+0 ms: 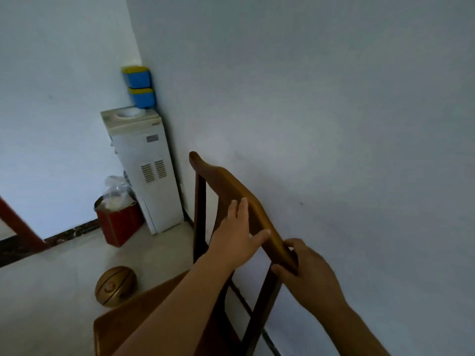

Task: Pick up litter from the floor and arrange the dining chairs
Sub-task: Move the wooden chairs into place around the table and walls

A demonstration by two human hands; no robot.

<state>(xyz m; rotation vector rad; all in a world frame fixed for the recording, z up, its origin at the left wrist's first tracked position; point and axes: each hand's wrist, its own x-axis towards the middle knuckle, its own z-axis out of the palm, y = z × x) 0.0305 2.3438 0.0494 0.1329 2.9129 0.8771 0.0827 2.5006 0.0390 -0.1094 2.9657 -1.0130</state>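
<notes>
One chair [226, 183], brown wood, smooth curved top rail, slatted back, flat seat; I see it standing against the pale wall [334, 98]. Two hands on the rail: left hand [235, 242] laid flat, fingers straight and relaxed; right hand [305, 265] with fingers curled, gripping the rail's near end. One white dispenser [144, 170], boxy, vented, in the corner. One red bin [118, 222] beside it. One brown ball [115, 286], ribbed, on the tiled floor [64, 278]. Two blue-and-yellow boxes [140, 86], stacked.

— What's the chair [226, 186] like?
— I see brown wood, a curved top rail, its back close against the pale wall, seat toward me.
— Upright?
— I can't tell.
</notes>
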